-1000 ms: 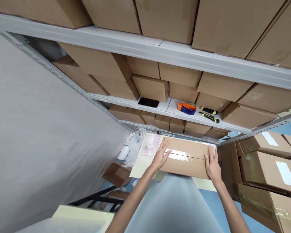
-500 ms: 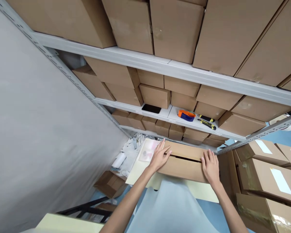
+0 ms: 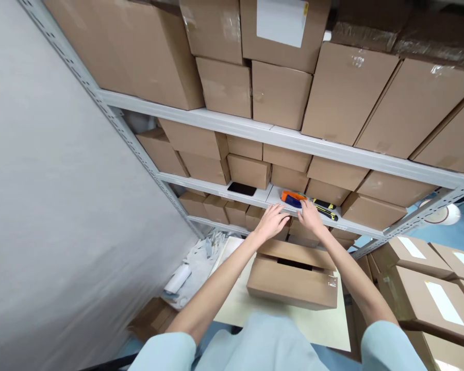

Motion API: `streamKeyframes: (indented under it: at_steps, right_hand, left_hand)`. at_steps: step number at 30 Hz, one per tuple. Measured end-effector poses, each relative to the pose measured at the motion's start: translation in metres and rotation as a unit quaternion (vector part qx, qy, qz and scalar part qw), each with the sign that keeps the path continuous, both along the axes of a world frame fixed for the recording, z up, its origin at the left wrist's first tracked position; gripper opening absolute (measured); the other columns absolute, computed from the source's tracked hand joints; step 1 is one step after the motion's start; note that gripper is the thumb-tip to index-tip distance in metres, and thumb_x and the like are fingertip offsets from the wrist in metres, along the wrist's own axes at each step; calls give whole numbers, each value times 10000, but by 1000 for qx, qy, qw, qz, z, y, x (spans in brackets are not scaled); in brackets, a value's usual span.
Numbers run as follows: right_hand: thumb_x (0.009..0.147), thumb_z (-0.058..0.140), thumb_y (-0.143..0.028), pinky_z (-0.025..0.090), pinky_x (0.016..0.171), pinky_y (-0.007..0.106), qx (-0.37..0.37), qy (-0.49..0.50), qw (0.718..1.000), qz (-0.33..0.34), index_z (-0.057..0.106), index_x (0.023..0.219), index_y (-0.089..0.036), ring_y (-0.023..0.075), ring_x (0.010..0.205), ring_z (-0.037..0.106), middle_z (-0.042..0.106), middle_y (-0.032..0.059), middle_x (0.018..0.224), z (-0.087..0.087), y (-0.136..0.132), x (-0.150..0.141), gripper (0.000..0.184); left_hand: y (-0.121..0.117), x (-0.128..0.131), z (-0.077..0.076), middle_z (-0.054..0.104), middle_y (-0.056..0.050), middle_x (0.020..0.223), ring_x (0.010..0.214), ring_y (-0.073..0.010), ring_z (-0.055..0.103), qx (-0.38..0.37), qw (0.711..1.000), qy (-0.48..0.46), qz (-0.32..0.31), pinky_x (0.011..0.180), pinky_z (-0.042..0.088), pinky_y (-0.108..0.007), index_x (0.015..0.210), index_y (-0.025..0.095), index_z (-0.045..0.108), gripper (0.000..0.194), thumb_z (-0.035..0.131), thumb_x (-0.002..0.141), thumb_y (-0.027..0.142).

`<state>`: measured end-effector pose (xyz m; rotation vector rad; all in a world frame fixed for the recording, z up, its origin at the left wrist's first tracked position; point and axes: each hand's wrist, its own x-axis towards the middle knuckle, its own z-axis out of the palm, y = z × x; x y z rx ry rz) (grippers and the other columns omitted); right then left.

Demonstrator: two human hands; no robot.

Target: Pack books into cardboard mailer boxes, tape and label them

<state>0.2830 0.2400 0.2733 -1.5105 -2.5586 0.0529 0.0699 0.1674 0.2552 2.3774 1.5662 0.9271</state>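
A cardboard box [image 3: 292, 281] with its top flaps folded in and a dark gap between them rests on the pale yellow tabletop [image 3: 235, 304]. Beyond the box, my left hand [image 3: 272, 221] is held in the air with fingers spread, just below the shelf edge, holding nothing. My right hand [image 3: 310, 216] reaches to the shelf, its fingertips at the right end of an orange-and-blue tool [image 3: 293, 199] that looks like a tape dispenser. No firm grip shows, and whether the fingertips touch it is hard to tell. Black-and-yellow utility knives [image 3: 325, 209] lie just right of that hand.
A metal shelf rack [image 3: 282, 136] full of cardboard boxes stands ahead. A black phone [image 3: 242, 189] lies on its middle shelf. More labelled boxes [image 3: 429, 299] are stacked at the right. The grey wall [image 3: 62, 232] and scraps with a white roll [image 3: 178, 279] are at the left.
Both hands have left the box flaps and moved forward to the shelf, the right one up to the orange-and-blue tool. The flaps have lifted slightly, and the view has tilted up.
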Motion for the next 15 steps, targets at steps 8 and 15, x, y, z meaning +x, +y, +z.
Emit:
streamKeyframes:
  at_steps: [8, 15]
  right_hand:
    - [1050, 520, -193, 369, 1178, 437, -106, -59, 989, -80, 492, 1473, 50, 334, 1386, 555, 541, 343, 1546, -7, 57, -57, 489]
    - [994, 513, -55, 380, 1145, 381, -128, -21, 986, -108, 446, 1516, 48, 289, 1334, 625, 655, 326, 1441, -10, 51, -52, 536]
  left_hand:
    - [-1, 7, 5, 686, -108, 1508, 1498, -340, 543, 4, 1000, 8, 5, 1320, 345, -610, 1242, 252, 818, 334, 547, 1063, 329]
    - [-37, 0, -1, 734, -103, 1436, 1435, -335, 596, 0, 998, -67, 20, 1296, 388, -613, 1218, 250, 825, 325, 554, 1052, 316]
